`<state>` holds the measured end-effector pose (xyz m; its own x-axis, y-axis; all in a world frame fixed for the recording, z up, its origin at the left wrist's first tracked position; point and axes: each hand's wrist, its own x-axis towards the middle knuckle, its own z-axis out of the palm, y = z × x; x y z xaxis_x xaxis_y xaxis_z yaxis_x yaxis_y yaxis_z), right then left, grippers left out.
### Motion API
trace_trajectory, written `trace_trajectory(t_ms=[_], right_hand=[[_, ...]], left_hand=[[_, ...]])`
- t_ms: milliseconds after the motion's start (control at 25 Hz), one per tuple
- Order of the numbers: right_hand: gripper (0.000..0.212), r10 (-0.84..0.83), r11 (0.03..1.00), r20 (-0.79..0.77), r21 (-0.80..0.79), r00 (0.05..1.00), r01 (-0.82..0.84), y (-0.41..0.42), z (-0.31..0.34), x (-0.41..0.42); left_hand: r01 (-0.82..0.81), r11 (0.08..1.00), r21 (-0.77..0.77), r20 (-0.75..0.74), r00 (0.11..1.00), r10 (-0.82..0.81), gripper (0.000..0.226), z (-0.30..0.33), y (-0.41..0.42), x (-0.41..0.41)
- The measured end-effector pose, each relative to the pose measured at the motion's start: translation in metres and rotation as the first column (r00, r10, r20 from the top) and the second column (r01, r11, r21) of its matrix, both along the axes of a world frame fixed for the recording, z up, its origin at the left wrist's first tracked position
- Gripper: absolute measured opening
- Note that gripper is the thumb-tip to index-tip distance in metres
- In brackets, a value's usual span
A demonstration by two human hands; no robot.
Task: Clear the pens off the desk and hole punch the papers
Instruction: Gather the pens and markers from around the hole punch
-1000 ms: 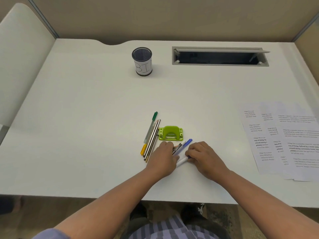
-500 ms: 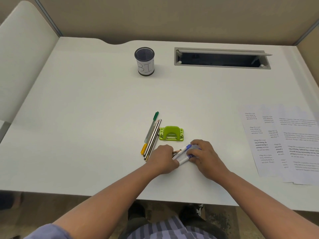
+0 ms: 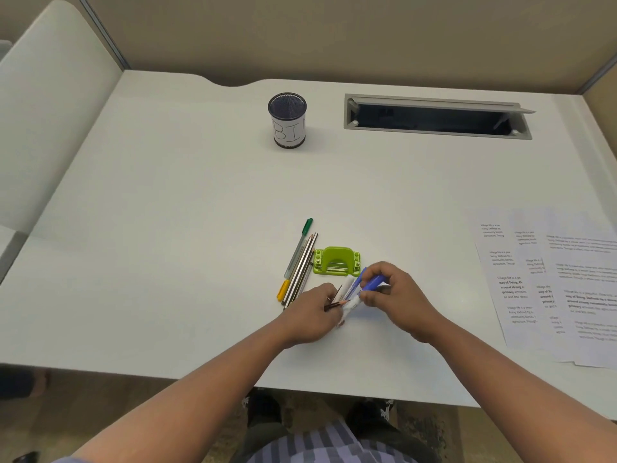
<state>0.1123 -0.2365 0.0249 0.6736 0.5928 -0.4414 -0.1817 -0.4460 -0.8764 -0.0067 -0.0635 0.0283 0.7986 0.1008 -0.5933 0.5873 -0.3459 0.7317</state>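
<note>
white desk | beige partition walls | grey cable tray | speckled floor

Both hands meet over the near middle of the desk, the left hand and right hand gripping a bundle of pens between them. Just behind the grip sits the hole punch. Left of it, more pens lie side by side. Far behind stands the pen cup. The papers lie well right of the grip.
</note>
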Motion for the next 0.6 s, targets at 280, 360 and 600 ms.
trace_trajectory(t_ms=[280,360,600], right_hand=[[0.037,-0.304,0.886,-0.448,0.192,0.841,0.422,0.026,0.008,-0.023],[0.037,-0.268,0.901,-0.495,0.174,0.826,0.397,0.032,0.008,-0.039],[0.036,-0.264,0.871,-0.705,0.119,0.658,0.477,0.04,0.011,-0.069]], left_hand=[[-0.178,0.945,-0.275,0.021,0.981,0.191,0.022,0.009,-0.005,-0.004],[-0.197,0.916,-0.349,0.024,0.976,0.219,0.025,0.013,-0.008,-0.005],[-0.178,0.882,-0.436,-0.033,0.983,0.182,0.031,0.022,-0.013,-0.001]])
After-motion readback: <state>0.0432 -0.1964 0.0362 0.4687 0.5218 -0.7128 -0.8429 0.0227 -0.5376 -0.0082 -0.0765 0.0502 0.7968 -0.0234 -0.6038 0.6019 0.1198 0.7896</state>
